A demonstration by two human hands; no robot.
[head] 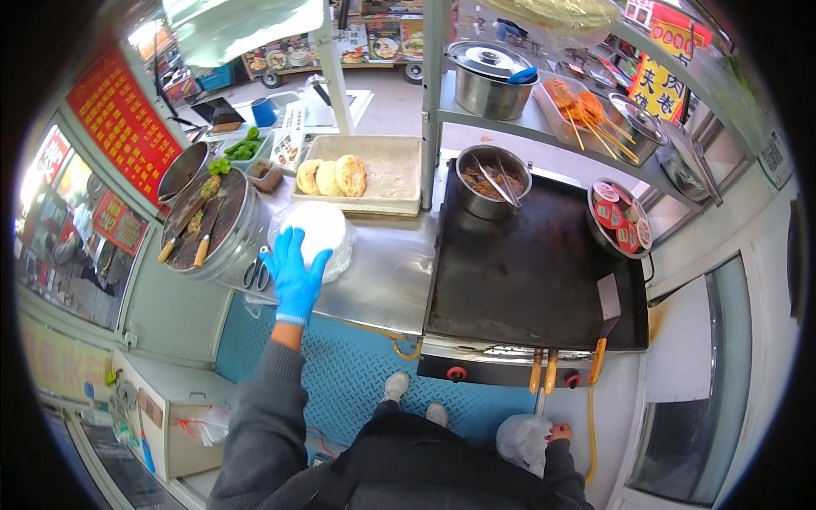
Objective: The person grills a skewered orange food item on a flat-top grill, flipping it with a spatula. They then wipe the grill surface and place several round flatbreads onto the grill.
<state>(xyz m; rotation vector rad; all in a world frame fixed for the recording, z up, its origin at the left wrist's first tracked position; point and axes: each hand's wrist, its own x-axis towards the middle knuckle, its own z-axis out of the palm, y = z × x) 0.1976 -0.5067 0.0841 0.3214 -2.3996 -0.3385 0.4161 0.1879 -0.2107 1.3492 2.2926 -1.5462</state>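
My left hand, in a blue glove, lies with spread fingers over the lower left part of a round white stack in a clear plastic bag on the steel counter. Black-handled scissors lie just left of it. At the lower right my bare right hand is at the edge of a whitish plastic bag; its fingers are partly hidden, so its grip is unclear. Behind the white stack, several flatbreads stand in a shallow tray.
A black griddle bears a pot of food with tongs, a bowl of sealed cups and a spatula. Two knives rest on a round chopping block. Above the griddle, a shelf holds pots and skewers.
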